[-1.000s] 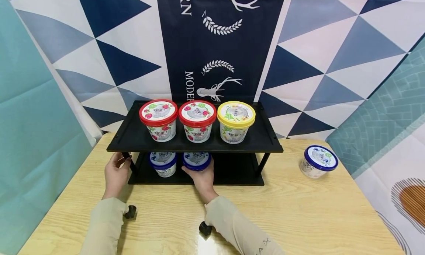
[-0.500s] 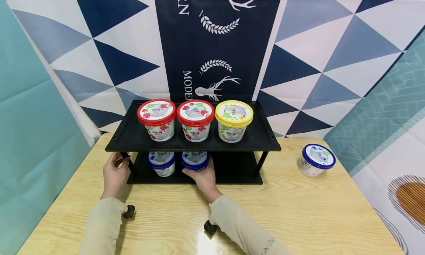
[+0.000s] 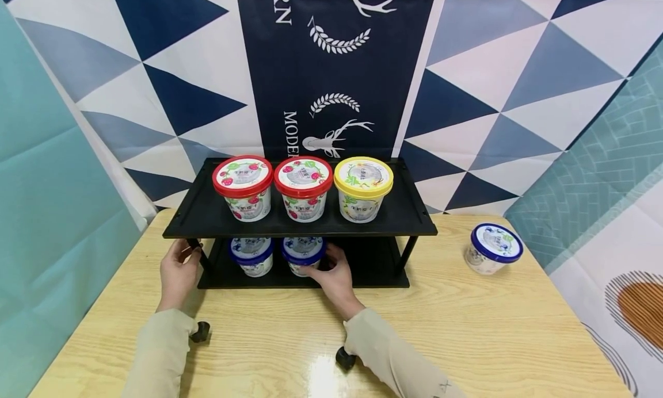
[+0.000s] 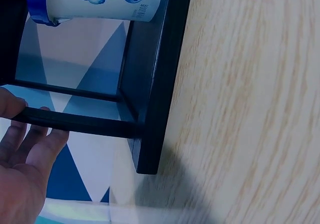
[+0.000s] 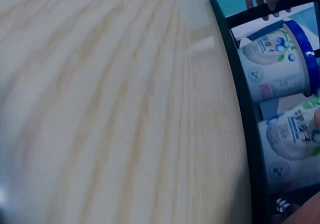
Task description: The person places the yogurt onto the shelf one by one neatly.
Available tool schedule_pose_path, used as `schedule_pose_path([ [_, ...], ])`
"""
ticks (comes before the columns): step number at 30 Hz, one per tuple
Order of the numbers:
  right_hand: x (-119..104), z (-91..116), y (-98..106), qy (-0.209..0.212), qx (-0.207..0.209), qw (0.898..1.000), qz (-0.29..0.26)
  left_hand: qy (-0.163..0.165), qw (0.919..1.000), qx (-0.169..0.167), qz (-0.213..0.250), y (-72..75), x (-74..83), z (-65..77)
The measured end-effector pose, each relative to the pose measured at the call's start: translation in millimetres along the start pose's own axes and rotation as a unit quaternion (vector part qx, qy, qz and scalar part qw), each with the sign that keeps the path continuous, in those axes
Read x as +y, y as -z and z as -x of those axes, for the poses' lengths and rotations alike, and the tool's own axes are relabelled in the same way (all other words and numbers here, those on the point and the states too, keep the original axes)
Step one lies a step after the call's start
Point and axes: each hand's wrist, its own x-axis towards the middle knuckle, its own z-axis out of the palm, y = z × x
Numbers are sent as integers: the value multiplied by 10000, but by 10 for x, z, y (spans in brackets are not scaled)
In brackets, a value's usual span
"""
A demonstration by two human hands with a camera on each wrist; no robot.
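Observation:
A two-tier black shelf (image 3: 248, 232) stands on the wooden table. My left hand (image 3: 179, 271) holds its left front post (image 4: 80, 123), thumb on one side and fingers on the other. Two blue-lidded tubs with blueberry print stand on the lower tier: the left tub (image 3: 252, 256) and the second tub (image 3: 303, 253). My right hand (image 3: 335, 277) is at the second tub's right side. Its thumb touches the tub's front, while the fingers are spread, with a dark gap between them and the tub. In the right wrist view little of this hand shows.
On the upper tier stand two red-lidded tubs (image 3: 242, 188) (image 3: 303, 188) and a yellow-lidded tub (image 3: 363, 189). Another blue-lidded tub (image 3: 494, 248) stands on the table (image 3: 466, 329) to the right. Behind the shelf hangs a patterned cloth (image 3: 336, 70).
My right hand has shifted right and loosened from the second tub, its fingers moving off the side. The left hand keeps its hold on the post. The view has shifted slightly.

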Motion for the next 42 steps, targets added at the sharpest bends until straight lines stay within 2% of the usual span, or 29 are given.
schedule_pose_path([
  [6, -5, 0, 199, -47, 80, 9999, 48, 137, 9998, -40, -172, -10, 15, 5],
  [14, -34, -7, 457, -119, 145, 9998, 88, 179, 9997, 3, -176, -7, 3, 6],
  [28, -155, 63, 926, -173, 354, 9992, 84, 118, 9999, 75, 20, -11, 0, 5],
  [42, -246, 193, 1313, -207, 470, 9984, -235, 9, 9999, 122, 29, -16, -24, -4],
])
